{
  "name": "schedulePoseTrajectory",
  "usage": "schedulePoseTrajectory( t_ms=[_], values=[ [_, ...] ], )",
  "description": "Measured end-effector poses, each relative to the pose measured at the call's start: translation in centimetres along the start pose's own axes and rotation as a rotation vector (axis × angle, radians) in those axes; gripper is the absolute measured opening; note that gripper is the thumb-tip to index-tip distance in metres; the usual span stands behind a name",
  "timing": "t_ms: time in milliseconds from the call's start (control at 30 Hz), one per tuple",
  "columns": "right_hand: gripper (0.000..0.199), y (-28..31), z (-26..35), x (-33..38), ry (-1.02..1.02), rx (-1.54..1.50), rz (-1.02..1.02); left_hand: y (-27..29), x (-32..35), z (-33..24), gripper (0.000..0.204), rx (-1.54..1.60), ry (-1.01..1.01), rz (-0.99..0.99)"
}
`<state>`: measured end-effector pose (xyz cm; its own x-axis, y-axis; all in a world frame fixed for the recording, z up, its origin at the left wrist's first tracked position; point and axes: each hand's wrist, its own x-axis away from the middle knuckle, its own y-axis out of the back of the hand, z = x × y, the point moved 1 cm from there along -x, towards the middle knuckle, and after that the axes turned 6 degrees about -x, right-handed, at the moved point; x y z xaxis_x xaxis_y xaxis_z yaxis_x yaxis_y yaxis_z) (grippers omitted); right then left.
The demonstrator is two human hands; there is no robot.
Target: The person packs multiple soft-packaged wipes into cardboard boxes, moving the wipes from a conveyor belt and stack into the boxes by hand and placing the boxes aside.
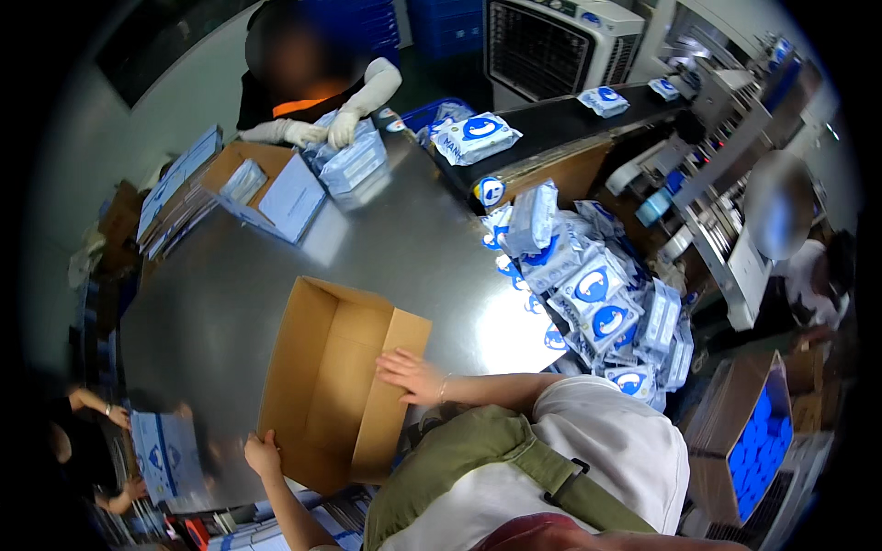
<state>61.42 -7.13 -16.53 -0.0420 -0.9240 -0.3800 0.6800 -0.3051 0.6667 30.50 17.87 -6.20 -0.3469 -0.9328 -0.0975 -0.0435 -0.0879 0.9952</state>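
An open, bare cardboard box point(331, 367) stands at the table's near edge, right in front of me. Nothing shows inside it. At its near left corner, my left hand point(263, 454) grips the edge, though part of its fingers is hidden. My right hand point(411, 375) lies on the box's right side wall with the fingers stretched out. The box partly overhangs the edge toward my body.
A pile of wet-wipe packs point(606, 294) lies to the right, beside a conveyor belt point(560, 124) carrying more packs. Across the metal table point(220, 294), a gloved person handles packs next to an open carton point(285, 197). Another person's hands are near a blue-and-white box point(167, 456).
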Motion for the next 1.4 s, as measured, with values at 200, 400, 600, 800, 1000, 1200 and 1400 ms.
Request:
schedulePoseTrajectory(
  t_ms=[200, 400, 600, 800, 1000, 1200, 1400],
  values=[
    [0.074, 3.8, -8.8, 3.6, -0.254, -0.031, -0.026, -2.5, 1.0, 1.4, 0.036, -0.085, 0.187, -0.005],
    [0.063, 9.2, -18.3, 1.9, -0.293, 0.260, -0.132, -1.5, 1.9, -0.4, 0.037, -0.069, 0.346, 0.021],
    [0.071, 22.1, -27.5, -12.5, -0.499, 0.915, -0.116, -1.8, 2.6, -0.8, 0.036, 0.066, 0.374, 0.004],
    [0.077, 19.6, -30.1, -13.9, -0.647, 0.661, -0.143, -0.6, 1.4, -2.3, 0.036, -0.061, 0.440, 0.088],
    [0.065, 14.7, -18.2, -6.1, -0.430, 0.406, -0.211, -2.6, 1.3, -0.2, 0.041, -0.016, 0.475, 0.093],
    [0.086, 13.6, -10.5, -3.5, -0.486, -1.177, -0.472, -1.6, 1.0, -1.7, 0.029, 0.048, 0.384, 0.083],
    [0.069, 8.2, -7.6, -13.1, -0.460, -1.684, -0.264, -1.9, 1.6, -1.6, 0.030, 0.150, 0.345, 0.010]
  ],
)
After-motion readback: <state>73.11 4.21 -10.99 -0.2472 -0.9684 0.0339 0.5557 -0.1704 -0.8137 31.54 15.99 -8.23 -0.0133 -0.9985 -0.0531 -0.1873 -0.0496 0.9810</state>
